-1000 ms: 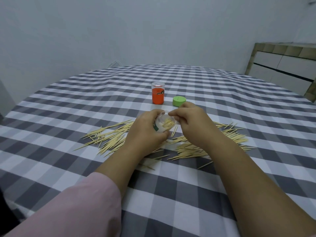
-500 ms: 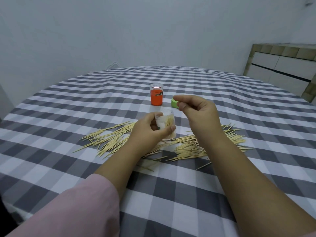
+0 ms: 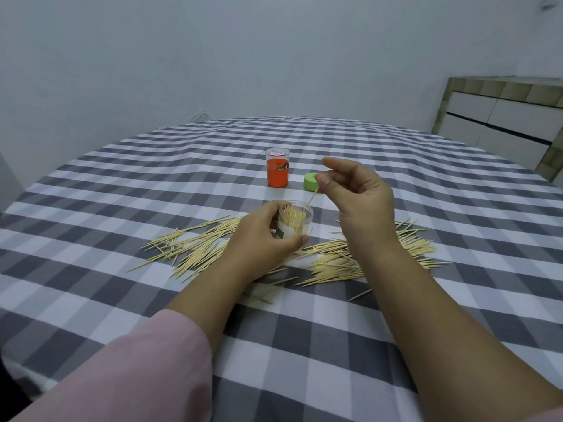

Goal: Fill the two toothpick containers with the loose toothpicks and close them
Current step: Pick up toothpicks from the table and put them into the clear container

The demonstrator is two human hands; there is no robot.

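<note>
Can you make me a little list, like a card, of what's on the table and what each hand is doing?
left hand: holds the clear container, open top, toothpicks inside
right hand: pinches one toothpick over that container
orange container: upright, farther back
green lid: on the cloth beside the orange container
loose toothpicks: scattered left and right of the hands
tablecloth: grey and white checks

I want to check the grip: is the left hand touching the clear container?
Touching. The head view shows the left hand gripping the clear container, with the thumb lying across its front wall and the fingers behind it.
</note>
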